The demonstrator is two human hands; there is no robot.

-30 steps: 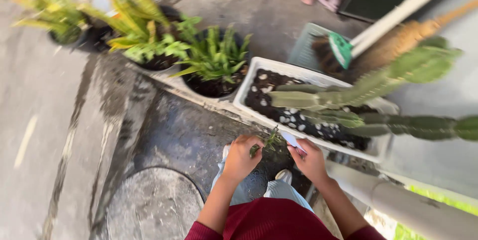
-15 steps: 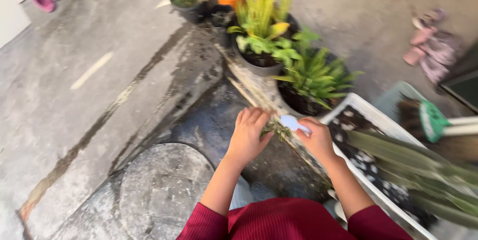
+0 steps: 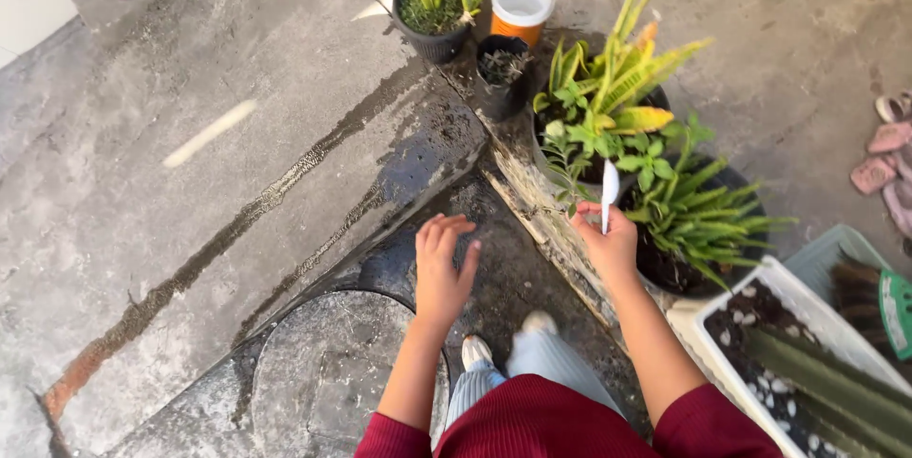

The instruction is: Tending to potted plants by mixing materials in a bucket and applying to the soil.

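The right hand point(image 3: 608, 247) grips a small white plastic spoon point(image 3: 609, 192) — its fingers are curled narrowly round the lower end of the handle, and the spoon stands nearly upright above them, its bowl uppermost and set against the leaves of the plants just beyond. The thumb lies on the near side of the handle, the other fingers on the far side, so only the upper part of the spoon shows clear of the hand.

The left hand point(image 3: 443, 268) holds nothing. It hovers palm down over the wet, dark patch of concrete floor point(image 3: 237, 163), fingers spread and slightly bent — well apart from the spoon, to its left.

Just right of the right hand a black pot with spiky green leaves point(image 3: 698, 216) stands; beyond it a pot of yellow-green leaves point(image 3: 608, 97). Farther off sit a small black pot point(image 3: 501, 73), a pot with striped leaves point(image 3: 437, 2) and an orange cup point(image 3: 522, 4). Near right, a white planter point(image 3: 750, 344) holds dark soil with white pebbles and cactus stems. A round concrete cover point(image 3: 332, 372) lies near left.
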